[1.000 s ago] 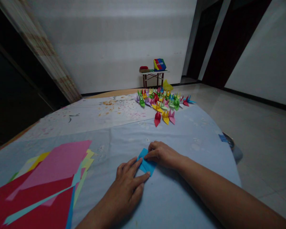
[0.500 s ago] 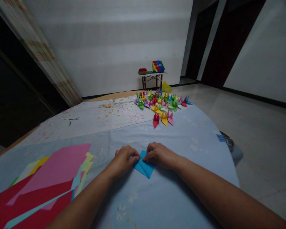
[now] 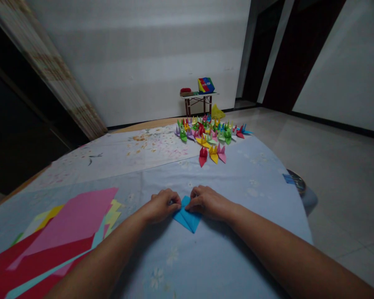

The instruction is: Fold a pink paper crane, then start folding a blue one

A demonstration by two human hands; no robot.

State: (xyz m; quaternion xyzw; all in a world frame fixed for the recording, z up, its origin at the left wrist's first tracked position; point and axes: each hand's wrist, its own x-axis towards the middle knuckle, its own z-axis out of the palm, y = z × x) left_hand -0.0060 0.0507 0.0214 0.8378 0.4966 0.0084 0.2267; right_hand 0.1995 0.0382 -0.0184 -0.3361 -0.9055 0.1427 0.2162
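Observation:
A blue folded origami paper (image 3: 188, 219), shaped like a diamond with a crease down its middle, lies on the light blue tablecloth (image 3: 224, 265) with one corner toward me. My left hand (image 3: 166, 204) pinches its left edge between thumb and fingers. On the opposite side, my right hand (image 3: 206, 202) has curled fingers and a thumb pressing on the paper's upper right part. The fingertips partly cover both side edges. Beyond my hands stand a red paper crane (image 3: 203, 157), a yellow paper crane (image 3: 213, 154) and a pink paper crane (image 3: 221, 153).
Many coloured paper cranes (image 3: 210, 133) crowd the table's far right. Loose coloured paper sheets (image 3: 77, 214) are stacked at the left, close to my left forearm. Past the round table are a small stand (image 3: 199, 96) with a colourful box (image 3: 206, 85) and a stool (image 3: 308, 199).
Both hands keep their grip on the blue paper, with hardly any finger movement. The whole view has shifted slightly.

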